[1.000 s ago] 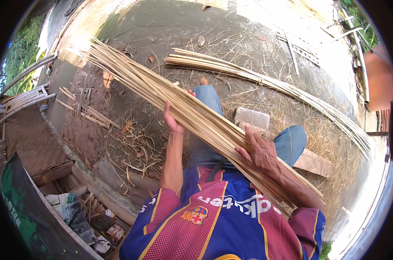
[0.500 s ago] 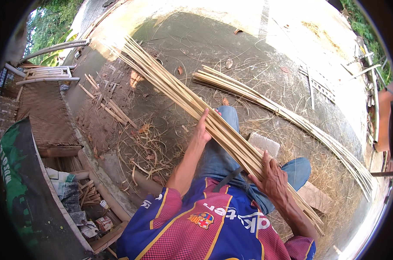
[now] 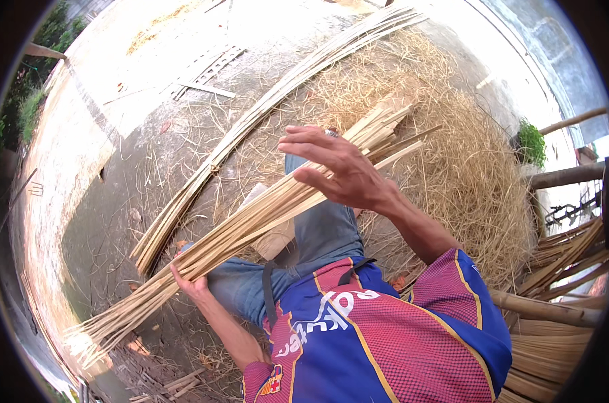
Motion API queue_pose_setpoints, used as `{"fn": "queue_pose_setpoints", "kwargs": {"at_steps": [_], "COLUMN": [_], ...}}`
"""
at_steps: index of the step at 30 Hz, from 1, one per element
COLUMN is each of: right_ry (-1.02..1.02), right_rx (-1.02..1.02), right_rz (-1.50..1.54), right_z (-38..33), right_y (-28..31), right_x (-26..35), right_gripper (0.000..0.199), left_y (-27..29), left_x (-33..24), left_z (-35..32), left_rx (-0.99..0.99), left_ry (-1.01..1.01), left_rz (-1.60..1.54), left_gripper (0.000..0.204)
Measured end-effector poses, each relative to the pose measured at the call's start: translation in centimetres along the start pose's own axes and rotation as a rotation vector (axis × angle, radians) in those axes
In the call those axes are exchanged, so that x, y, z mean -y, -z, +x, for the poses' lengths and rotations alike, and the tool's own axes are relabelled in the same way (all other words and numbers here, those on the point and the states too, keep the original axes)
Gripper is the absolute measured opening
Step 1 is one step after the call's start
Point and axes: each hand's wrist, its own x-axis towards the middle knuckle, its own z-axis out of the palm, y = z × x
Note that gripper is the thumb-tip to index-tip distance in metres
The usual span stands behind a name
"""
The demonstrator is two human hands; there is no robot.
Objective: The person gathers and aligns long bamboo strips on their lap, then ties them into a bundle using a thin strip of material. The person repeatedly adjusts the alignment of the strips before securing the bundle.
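A loose bundle of long, thin bamboo strips [image 3: 244,225] slants across my lap, from the lower left up to the right. My left hand [image 3: 195,285] is closed around its lower-left part, the fingers partly hidden by the strips. Over the upper-right part, my right hand [image 3: 348,171] is spread with its fingers stretched out, not wrapped round the strips. It covers some of them, and whether the palm touches them I cannot tell. Several strip ends fan out unevenly past the right wrist.
Beyond my knees a second, tied bundle of strips [image 3: 224,144] lies on the ground. A heap of dry shavings [image 3: 466,168] spreads at the right. Bamboo poles [image 3: 566,178] and stacked strips [image 3: 546,363] stand at the far right. A flat board [image 3: 275,240] lies beside my legs.
My view has swung to the right. My right hand has let go of the strips and opened over their near end. My left hand keeps its hold on the bundle.
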Motion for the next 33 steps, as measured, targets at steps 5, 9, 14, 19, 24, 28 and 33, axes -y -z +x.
{"fn": "queue_pose_setpoints", "kwargs": {"at_steps": [5,9,14,19,24,28,33], "right_ry": [-0.442,-0.861,-0.861,-0.824,-0.808,-0.811,-0.775], "right_rx": [-0.61,-0.573,-0.379,-0.145,-0.033,0.037,0.029], "right_rz": [-0.187,0.101,0.56,0.582,0.554,0.451,0.369], "right_z": [-5.5,-9.9,-10.5,-8.5,-7.4,-5.5,-5.3], "right_y": [13.7,18.9,16.9,16.9,16.4,13.4,11.8], "right_x": [-10.9,-17.2,-21.1,-20.3,-20.2,-19.6,-18.8], "right_gripper": [0.078,0.094,0.103,0.102,0.098,0.1,0.098], "left_y": [0.8,-0.9,-0.4,0.1,-0.1,1.1,0.6], "left_x": [0.1,1.2,0.6,0.7,1.4,0.8,1.4], "left_z": [0.9,-0.8,-1.2,-1.5,-1.4,-0.5,-1.1], "left_rx": [0.035,-0.038,0.015,0.059,0.087,0.181,0.135], "left_ry": [-0.02,-0.117,-0.089,-0.117,-0.143,-0.132,-0.137], "left_rz": [0.033,0.138,0.114,0.12,0.133,0.141,0.134], "left_gripper": [0.044,0.05,0.053,0.054,0.056,0.061,0.061]}}
